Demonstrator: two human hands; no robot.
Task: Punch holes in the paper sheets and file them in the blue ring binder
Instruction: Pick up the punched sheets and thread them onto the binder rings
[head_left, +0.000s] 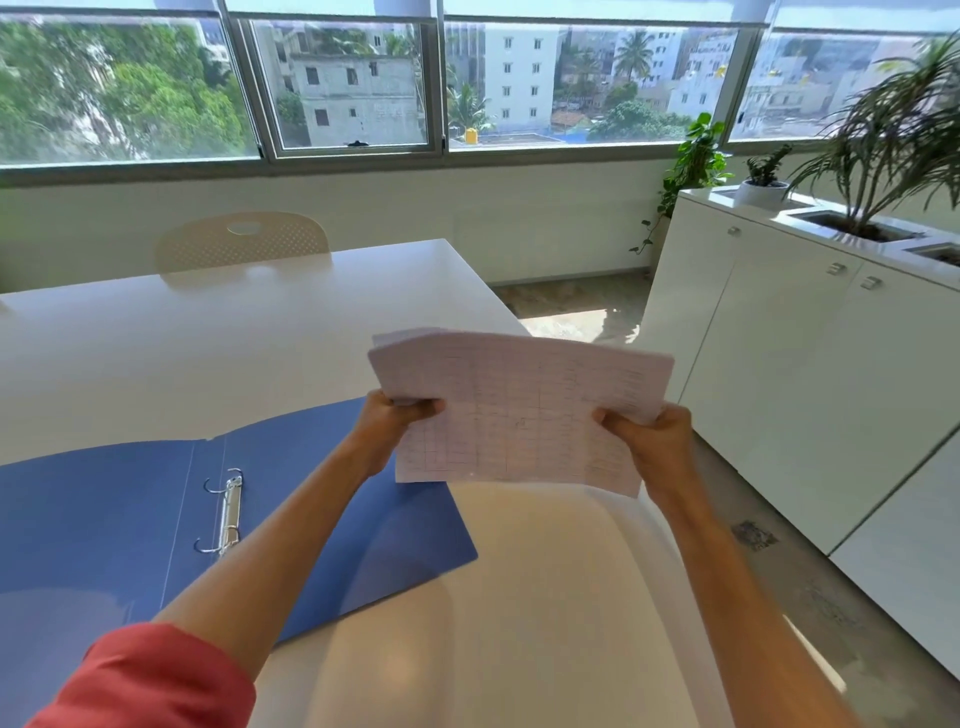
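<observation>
A small stack of paper sheets (524, 410) with a faint printed grid is held up in the air over the table's right edge. My left hand (392, 415) grips the stack's left side and my right hand (652, 434) grips its right side, thumbs on the near face. The blue ring binder (104, 525) lies open flat on the white table (208, 338) at the lower left. Its metal rings (228, 514) stand open with no paper on them. No hole punch is in view.
A cream chair (243, 240) stands at the table's far side. White cabinets (779, 338) with potted plants (883, 145) on top run along the right, across a strip of floor. Windows line the back wall.
</observation>
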